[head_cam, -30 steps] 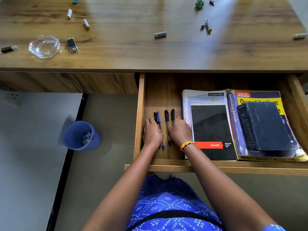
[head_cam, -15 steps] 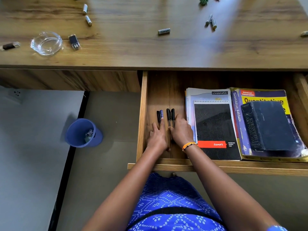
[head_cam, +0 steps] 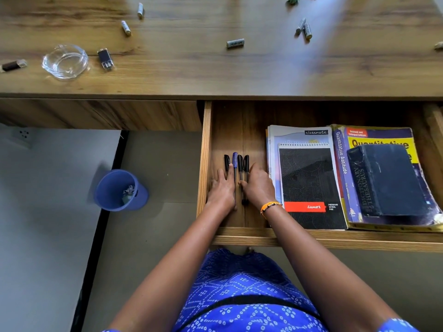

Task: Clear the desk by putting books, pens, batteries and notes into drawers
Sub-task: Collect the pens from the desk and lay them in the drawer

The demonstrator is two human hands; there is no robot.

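Down in the open drawer [head_cam: 205, 164], both hands lie flat with fingers loose, gripping nothing: the left hand [head_cam: 221, 190] and right hand [head_cam: 257, 186] press in on four pens [head_cam: 239, 168] lying side by side between them. Just at 3 o'clock of the pens sit a notepad [head_cam: 309, 185] and stacked books [head_cam: 383, 178]. Batteries [head_cam: 235, 43] lie scattered on the surface [head_cam: 191, 75] at 12 o'clock.

Four pens [head_cam: 237, 172], three black and one blue, lay side by side near the left wall of the open drawer [head_cam: 206, 164], caps toward the desk. Books [head_cam: 383, 178] filled its right side, beside a black spiral pad [head_cam: 309, 185]. Several batteries [head_cam: 235, 43] lay scattered along the desk's [head_cam: 191, 73] far edge.
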